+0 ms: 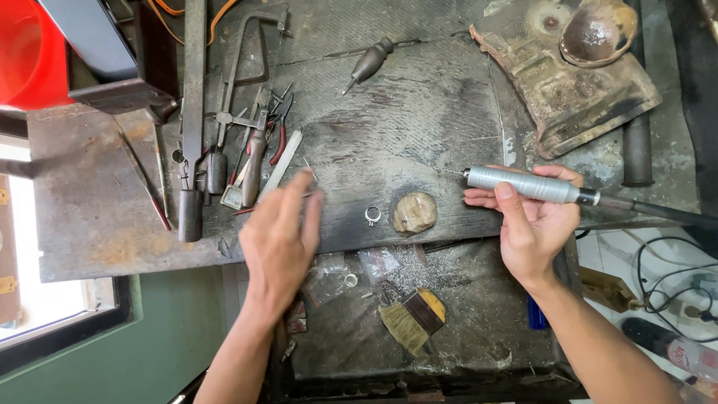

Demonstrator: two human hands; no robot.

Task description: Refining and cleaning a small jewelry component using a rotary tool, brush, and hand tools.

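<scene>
My right hand (pixel 532 224) grips a silver rotary tool handpiece (pixel 523 185), held level over the dark wooden bench (pixel 404 120), its thin bit pointing left. A black flexible shaft (pixel 658 212) runs off to the right from it. My left hand (pixel 280 239) hovers open with fingers spread, blurred, above the bench's front edge, near a thin pin (pixel 309 168). A small silver ring (pixel 372 215) lies on the bench between my hands. Beside the ring sits a rounded wooden peg (pixel 414 212).
Pliers, a saw frame (pixel 247 60) and files lie in a pile at the left. A wooden-handled graver (pixel 368 63) rests at the top. A worn block with a bowl (pixel 576 67) stands at the top right. A brush (pixel 411 318) and metal filings lie in the tray below.
</scene>
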